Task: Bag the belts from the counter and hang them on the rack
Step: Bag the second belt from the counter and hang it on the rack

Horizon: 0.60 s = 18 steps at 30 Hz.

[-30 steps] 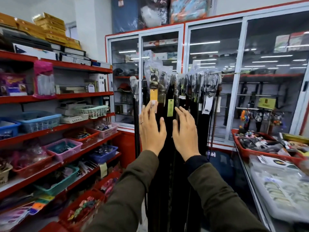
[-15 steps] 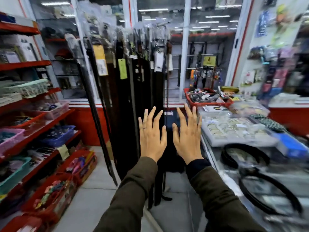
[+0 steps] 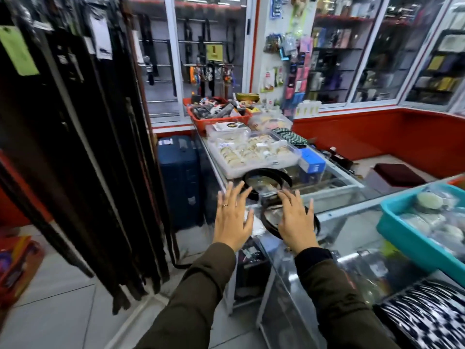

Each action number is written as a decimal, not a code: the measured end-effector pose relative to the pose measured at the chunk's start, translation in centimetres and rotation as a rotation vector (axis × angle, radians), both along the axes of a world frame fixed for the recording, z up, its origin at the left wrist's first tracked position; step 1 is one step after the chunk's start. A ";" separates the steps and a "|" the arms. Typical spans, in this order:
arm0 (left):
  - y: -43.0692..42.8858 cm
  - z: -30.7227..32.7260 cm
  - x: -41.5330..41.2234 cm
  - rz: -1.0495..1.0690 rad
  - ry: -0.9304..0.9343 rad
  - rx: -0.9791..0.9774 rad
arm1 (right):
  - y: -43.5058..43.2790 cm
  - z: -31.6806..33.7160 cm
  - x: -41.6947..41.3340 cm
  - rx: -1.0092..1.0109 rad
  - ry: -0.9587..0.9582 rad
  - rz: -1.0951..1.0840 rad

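Hovering over two coiled belts (image 3: 266, 178): both hands (image 3: 232, 219).

Both arms reach forward from the bottom of the frame, side by side, each in a dark olive sleeve. A darker cuff shows at the right wrist. The left hand (image 3: 232, 220) sits just left of centre, palm down with its back to the camera, fingers spread and pointing toward the upper part of the frame; a ring shows on one finger. The right hand (image 3: 297, 221) is level with it, just right of centre, also palm down, fingers splayed and slightly curled. The hands are near each other but apart, and neither grips anything.
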<state>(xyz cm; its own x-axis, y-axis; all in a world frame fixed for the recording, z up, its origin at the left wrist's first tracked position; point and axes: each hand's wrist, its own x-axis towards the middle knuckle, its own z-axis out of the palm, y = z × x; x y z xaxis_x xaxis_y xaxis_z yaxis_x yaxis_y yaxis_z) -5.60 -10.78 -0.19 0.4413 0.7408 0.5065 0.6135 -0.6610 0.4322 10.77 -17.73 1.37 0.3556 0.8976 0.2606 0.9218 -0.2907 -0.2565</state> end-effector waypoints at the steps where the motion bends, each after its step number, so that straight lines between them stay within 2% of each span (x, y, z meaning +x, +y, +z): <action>1: -0.2 -0.7 1.1 -0.053 0.068 -0.045 | -0.7 -0.5 1.3 -0.097 -0.021 -0.025; 6: -0.9 -2.7 6.3 -0.342 0.477 -0.380 | -2.4 -2.8 5.6 -0.506 -0.037 -0.047; 8: -1.1 -3.2 7.7 -0.373 0.619 -0.414 | -2.8 -3.5 6.2 -0.537 -0.019 -0.063; 10: -1.4 -3.7 8.4 -0.370 0.697 -0.380 | -3.2 -4.0 6.4 -0.479 -0.039 -0.092; 12: -1.6 -4.0 8.8 -0.353 0.673 -0.354 | -3.5 -3.9 6.3 -0.424 -0.066 -0.125; 14: -1.8 -4.2 8.6 -0.351 0.570 -0.334 | -3.6 -3.5 6.5 -0.435 -0.058 -0.117; 18: -1.4 -3.9 6.8 -0.369 0.402 -0.353 | -3.2 -1.9 6.4 -0.491 0.074 0.004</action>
